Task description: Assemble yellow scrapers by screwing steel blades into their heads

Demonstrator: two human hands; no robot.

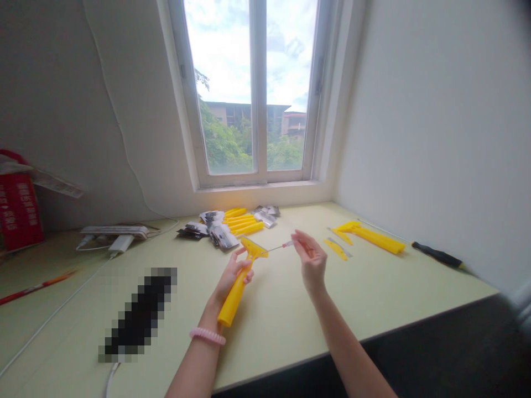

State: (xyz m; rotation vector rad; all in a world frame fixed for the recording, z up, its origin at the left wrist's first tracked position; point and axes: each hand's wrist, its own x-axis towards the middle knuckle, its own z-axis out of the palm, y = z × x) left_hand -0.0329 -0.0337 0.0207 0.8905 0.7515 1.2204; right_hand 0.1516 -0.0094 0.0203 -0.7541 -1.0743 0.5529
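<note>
Your left hand (234, 275) is keeping its grip closed around the neck of a long yellow plastic scraper (232, 301), holding it tilted above the tabletop with the flat head raised, apparently so that the head stays steady and faces your other hand. Your right hand (311, 261) is pinching what looks like a slim metal-shafted screwdriver with a red handle (287, 244), its grip closed at the fingertips, probably for fine control, with the tip reaching just beside the scraper head. A pink coiled bracelet (207, 336) is circling your left wrist. Beyond your hands, on the pale green tabletop (282, 342), loose yellow plastic handles (243, 224) are lying heaped among silver foil packets (222, 236), seemingly gathered within reach. To your right, a second yellow plastic scraper (371, 239) is lying near thin metal blades (340, 247), and a black-handled screwdriver (437, 255) is resting near the wall.
</note>
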